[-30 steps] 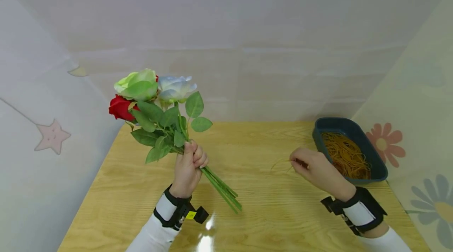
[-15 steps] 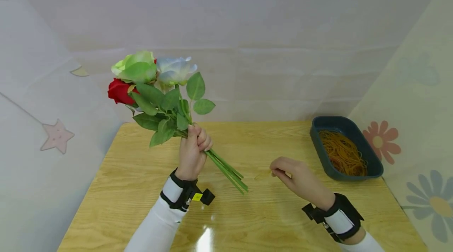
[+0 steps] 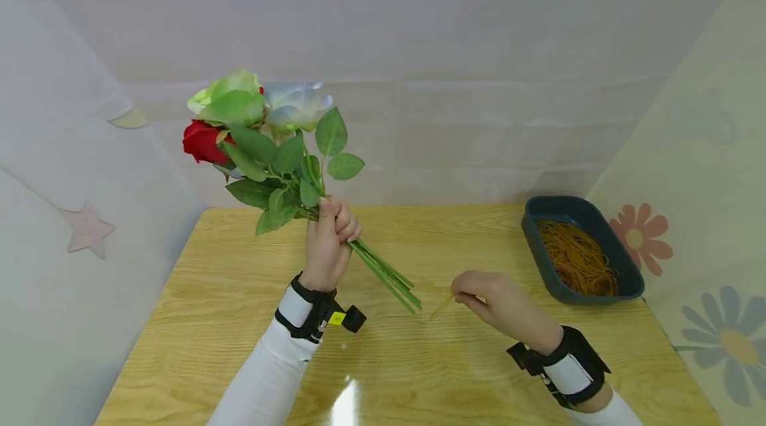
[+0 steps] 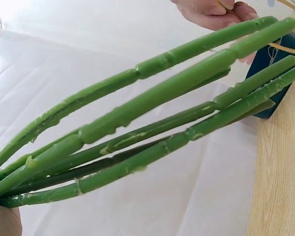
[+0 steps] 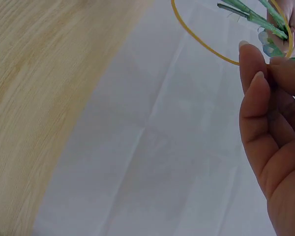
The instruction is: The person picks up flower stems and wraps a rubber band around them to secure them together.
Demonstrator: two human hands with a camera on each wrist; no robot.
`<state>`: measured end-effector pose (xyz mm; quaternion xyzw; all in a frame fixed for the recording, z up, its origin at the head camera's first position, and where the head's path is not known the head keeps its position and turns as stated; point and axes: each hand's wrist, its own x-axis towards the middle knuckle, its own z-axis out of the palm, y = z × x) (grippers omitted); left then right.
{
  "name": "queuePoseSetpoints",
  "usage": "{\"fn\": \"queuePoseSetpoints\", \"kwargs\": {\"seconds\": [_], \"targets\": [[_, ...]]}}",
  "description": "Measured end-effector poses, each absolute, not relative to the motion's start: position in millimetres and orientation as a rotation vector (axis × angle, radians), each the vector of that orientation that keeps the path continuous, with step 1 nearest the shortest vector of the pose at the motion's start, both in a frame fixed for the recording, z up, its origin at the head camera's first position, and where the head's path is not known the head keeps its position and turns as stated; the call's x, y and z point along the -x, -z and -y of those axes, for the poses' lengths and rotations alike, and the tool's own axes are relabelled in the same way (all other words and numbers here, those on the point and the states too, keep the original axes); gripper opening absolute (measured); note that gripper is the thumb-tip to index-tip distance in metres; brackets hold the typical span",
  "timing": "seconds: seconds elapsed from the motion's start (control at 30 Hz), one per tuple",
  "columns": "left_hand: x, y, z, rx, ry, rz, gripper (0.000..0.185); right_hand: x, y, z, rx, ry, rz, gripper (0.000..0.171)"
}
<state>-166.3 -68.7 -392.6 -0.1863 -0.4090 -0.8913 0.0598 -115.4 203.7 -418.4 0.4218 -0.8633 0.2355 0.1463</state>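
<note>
1. Up above the tabletop (image 3: 239, 306), the left hand (image 3: 328, 243) is wrapped around a bunch of artificial flowers (image 3: 263, 147), fingers curled tight on the stems just below the leaves.
2. At the top of the bunch sit a green rose (image 3: 230, 99), a pale blue rose (image 3: 293, 106) and a red rose (image 3: 202, 141), tilted away to the left of the head view.
3. Below the fist, the green stems (image 3: 385, 276) slant down and to the right, their cut ends hanging in the air above the wood; the left wrist view shows them (image 4: 152, 123) fanned slightly apart, with moulded ridges along each one.
4. Close to those cut ends, the right hand (image 3: 493, 300) pinches a thin yellow rubber band (image 3: 441, 306) between thumb and fingertips; the band droops toward the stem tips, and from the head view it is hard to tell whether it touches them.
5. From the right wrist view the rubber band (image 5: 206, 42) opens as a loop ahead of the fingertips (image 5: 253, 81), with the stem ends (image 5: 246, 11) showing at or through the loop.
6. Farther right, near the tabletop's edge, a dark blue tray (image 3: 541, 210) holds a heap of more rubber bands (image 3: 577, 258), well apart from both hands.
7. Both wrists wear black straps with white bands, and the sleeves are white.
8. Pale fabric walls with star and flower prints surround the tabletop.
</note>
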Motion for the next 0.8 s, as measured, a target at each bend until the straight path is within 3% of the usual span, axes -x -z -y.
{"fn": "queuePoseSetpoints", "kwargs": {"seconds": [0.4, 0.8], "targets": [[172, 390, 64, 0.582, 2.757, 1.123, 0.041, 119, 426, -189, -1.177, -0.752, 2.438, 0.019], [174, 394, 57, 0.646, 2.755, 1.157, 0.045, 132, 408, -171, -1.133, -0.826, 2.360, 0.016]]}}
